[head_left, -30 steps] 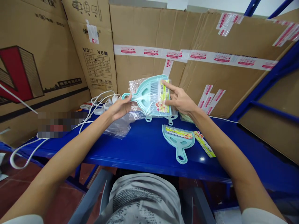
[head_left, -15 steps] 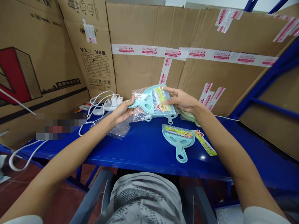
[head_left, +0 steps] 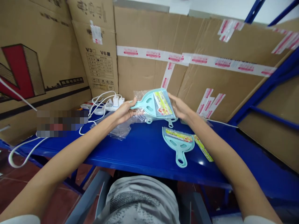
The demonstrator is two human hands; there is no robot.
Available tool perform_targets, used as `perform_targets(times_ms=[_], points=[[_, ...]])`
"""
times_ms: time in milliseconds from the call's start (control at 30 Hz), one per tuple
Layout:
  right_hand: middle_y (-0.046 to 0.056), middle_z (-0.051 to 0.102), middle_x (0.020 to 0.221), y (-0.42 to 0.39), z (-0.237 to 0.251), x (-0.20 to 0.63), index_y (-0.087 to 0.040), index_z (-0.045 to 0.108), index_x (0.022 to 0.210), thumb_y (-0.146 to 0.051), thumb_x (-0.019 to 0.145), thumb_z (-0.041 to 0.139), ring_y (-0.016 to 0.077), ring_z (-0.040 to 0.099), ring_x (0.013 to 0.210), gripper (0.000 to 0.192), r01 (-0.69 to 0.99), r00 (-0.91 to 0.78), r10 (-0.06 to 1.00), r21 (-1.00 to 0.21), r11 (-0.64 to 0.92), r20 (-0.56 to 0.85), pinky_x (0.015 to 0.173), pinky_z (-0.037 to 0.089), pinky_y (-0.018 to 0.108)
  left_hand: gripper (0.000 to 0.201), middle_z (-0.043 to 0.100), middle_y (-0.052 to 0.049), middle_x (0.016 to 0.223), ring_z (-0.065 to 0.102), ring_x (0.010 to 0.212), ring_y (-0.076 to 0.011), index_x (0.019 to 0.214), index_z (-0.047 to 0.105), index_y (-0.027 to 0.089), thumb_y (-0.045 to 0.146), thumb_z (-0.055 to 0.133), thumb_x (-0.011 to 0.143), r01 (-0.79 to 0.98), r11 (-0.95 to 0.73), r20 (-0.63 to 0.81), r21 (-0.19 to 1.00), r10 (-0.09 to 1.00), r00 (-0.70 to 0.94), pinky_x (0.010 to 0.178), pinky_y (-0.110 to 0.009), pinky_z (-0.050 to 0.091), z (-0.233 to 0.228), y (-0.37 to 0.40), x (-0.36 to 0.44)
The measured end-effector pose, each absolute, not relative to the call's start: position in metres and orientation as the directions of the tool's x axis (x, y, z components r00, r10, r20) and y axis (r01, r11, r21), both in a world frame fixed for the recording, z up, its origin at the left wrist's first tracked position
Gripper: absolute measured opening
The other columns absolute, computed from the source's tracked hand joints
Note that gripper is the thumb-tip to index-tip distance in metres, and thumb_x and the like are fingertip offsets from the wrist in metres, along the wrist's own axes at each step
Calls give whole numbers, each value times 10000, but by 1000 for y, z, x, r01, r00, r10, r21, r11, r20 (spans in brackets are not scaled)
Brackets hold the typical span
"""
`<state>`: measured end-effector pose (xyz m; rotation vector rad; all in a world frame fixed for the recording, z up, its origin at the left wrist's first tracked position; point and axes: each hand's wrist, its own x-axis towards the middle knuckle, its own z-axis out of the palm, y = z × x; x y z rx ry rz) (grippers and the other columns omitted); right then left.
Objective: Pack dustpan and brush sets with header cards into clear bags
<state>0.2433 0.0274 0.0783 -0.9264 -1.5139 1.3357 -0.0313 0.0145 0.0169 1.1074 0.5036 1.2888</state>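
Dustpan set (head_left: 156, 105) | left hand (head_left: 125, 112): fingers clamped on handle (head_left: 138, 105) | right hand (head_left: 179, 108): at wide end, can't tell finger closure | apparently steadying; next move wants even support

White plugs (head_left: 116, 101) stand in a power strip (head_left: 110, 109) before taped brown cardboard (head_left: 144, 74).

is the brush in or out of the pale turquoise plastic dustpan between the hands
In: the grey-bristled brush lies nested inside the pale turquoise plastic dustpan, its bristles along the wide end, partly covered by a yellow printed card.
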Motion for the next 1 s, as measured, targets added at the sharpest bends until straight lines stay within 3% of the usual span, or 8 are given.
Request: perform_targets(times_ms=[167,300,467,633,700,833,1000], points=[[57,809,959,3,54,251,-232,633,1077,-301,666,958,239,779,791,529,-90,-251,960,-991,103,123,688,668,360,363,811,-172,1038,806,831,-273,1161,748,116,436,712,993,-379,20,158,925,887,434,764,-402,696,8,12,-26],[36,809,915,-10,36,279,-259,586,1284,-215,658,959,209,762,674,730,-75,-129,990,-996,43,53,566,633,301,512,797,-225,1116,820,913,-345,1282,706,128,551,663,997,-262,123,46,957,831,555,796,-454,688,3,10,-23],[29,794,865,-12,30,298,-263,424,1510,-180,672,932,208,760,672,983,-49,-140,989,-998,49,56,579,637,301,476,797,-228,1132,818,954,-350,1304,696,141,505,684,999,-304,126,72,944,822,565,852,-452,679,7,8,-24],[-44,741,887,-16,28,298,-415,257,1593,-174,664,919,161,712,647,1166,-107,-148,976,-984,142,157,514,589,238,432,799,-228,1111,825,891,-318,1329,673,130,448,642,1038,-327,122,74,937,846,527,918,-484,665,9,6,-23],[-43,726,932,-17,27,298,-436,332,1533,-236,705,912,135,678,631,1030,-98,-119,972,-977,191,202,487,564,216,439,797,-225,1117,826,862,-301,1390,635,116,412,590,1068,-320,98,82,942,859,505,956,-506,653,10,4,-22],[12,691,1003,-15,24,301,-268,650,1135,-449,774,881,117,643,654,465,-27,-85,974,-977,210,212,473,564,224,455,788,-239,1143,825,862,-291,1454,581,81,364,472,1116,-292,90,62,952,879,472,982,-519,643,14,-1,-19],[30,662,939,-15,25,302,-203,688,885,-590,682,936,136,647,700,502,-51,-168,970,-984,169,175,486,570,235,417,792,-242,1117,826,857,-303,1404,605,65,337,502,1105,-310,96,59,946,888,456,892,-463,682,15,-3,-17]])
